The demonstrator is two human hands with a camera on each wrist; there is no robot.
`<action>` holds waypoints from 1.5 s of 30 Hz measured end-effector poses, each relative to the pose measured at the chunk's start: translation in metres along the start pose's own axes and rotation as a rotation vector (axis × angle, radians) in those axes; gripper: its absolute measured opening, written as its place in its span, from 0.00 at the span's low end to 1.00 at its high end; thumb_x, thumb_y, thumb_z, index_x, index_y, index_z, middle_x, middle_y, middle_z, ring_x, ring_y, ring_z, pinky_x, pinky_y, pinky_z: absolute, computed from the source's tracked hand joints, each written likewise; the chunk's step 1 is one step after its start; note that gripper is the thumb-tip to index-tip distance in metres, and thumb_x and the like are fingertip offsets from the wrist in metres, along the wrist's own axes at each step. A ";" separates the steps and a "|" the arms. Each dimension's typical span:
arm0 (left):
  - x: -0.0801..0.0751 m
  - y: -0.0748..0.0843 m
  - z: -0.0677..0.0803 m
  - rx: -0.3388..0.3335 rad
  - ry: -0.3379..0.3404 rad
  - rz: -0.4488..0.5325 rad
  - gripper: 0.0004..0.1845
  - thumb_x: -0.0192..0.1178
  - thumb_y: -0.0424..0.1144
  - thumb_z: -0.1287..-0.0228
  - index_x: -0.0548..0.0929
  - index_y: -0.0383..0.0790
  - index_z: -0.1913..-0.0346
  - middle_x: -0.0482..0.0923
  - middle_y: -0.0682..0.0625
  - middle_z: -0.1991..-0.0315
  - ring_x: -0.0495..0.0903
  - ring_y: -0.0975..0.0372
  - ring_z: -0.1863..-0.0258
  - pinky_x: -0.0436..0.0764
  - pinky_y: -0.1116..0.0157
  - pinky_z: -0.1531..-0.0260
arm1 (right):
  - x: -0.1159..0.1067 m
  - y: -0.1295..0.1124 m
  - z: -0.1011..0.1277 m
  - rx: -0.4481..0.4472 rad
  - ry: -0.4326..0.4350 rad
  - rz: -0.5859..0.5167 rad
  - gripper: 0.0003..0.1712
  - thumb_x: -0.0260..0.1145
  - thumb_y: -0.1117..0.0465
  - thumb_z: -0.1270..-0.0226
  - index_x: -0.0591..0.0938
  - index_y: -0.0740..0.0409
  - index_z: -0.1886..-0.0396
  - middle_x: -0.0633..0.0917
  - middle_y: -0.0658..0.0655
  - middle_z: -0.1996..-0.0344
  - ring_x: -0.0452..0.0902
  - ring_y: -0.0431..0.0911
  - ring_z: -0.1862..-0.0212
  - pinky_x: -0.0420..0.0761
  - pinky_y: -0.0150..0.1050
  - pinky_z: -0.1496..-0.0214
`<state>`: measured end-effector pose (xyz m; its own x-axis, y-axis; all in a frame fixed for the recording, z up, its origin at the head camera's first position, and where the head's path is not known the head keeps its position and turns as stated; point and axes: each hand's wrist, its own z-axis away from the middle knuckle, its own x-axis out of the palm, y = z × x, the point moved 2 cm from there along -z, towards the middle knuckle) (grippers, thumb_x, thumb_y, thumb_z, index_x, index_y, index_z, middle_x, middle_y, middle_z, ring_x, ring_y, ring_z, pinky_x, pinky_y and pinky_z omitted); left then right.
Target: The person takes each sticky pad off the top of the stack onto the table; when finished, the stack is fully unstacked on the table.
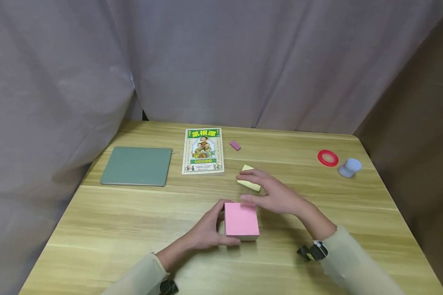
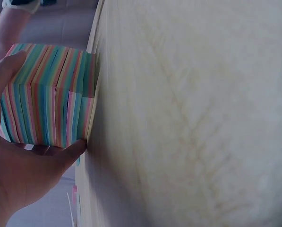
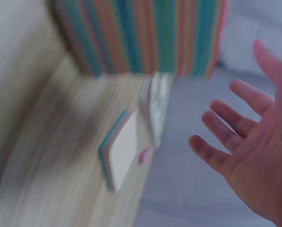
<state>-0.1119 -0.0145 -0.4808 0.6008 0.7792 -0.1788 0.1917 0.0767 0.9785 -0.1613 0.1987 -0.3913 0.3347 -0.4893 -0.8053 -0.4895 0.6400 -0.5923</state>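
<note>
While left hand [image 1: 206, 231] grips notepad [image 1: 241, 220], right hand [image 1: 277, 194] seemingly open

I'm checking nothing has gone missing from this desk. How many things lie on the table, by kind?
Note-paper blocks: 2, the pink-topped block and the yellow pad
Books: 1, the picture book
Green pads: 1
Pink erasers: 1
Red tape rings: 1
Small white bottles: 1
Total: 7

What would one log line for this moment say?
left hand: grips pink-topped note block | right hand: open above block, fingers spread | nearby: small yellow pad, book | surface: wooden table
</note>
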 end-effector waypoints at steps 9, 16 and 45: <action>-0.001 0.001 0.000 0.028 -0.003 -0.011 0.45 0.78 0.44 0.52 0.62 0.56 0.33 0.68 0.57 0.36 0.72 0.59 0.39 0.70 0.56 0.39 | 0.030 -0.041 0.028 -0.159 -0.109 0.182 0.51 0.72 0.33 0.48 0.66 0.44 0.26 0.67 0.52 0.31 0.61 0.47 0.31 0.68 0.50 0.36; -0.001 0.001 0.000 0.017 0.005 -0.017 0.46 0.78 0.46 0.52 0.62 0.58 0.32 0.67 0.59 0.34 0.71 0.60 0.38 0.70 0.57 0.39 | 0.036 -0.043 0.029 -0.176 -0.057 0.231 0.47 0.75 0.41 0.47 0.68 0.44 0.28 0.71 0.46 0.35 0.65 0.40 0.36 0.72 0.44 0.40; 0.000 0.012 0.002 -0.061 0.011 0.016 0.45 0.79 0.36 0.56 0.64 0.50 0.35 0.73 0.55 0.42 0.76 0.58 0.44 0.67 0.54 0.38 | 0.008 0.119 0.034 0.237 0.151 0.195 0.42 0.81 0.51 0.53 0.77 0.56 0.36 0.74 0.61 0.38 0.70 0.56 0.42 0.73 0.52 0.51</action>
<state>-0.1086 -0.0149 -0.4693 0.5944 0.7876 -0.1624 0.1346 0.1017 0.9857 -0.1896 0.2913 -0.4693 0.1215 -0.4152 -0.9016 -0.3257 0.8414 -0.4313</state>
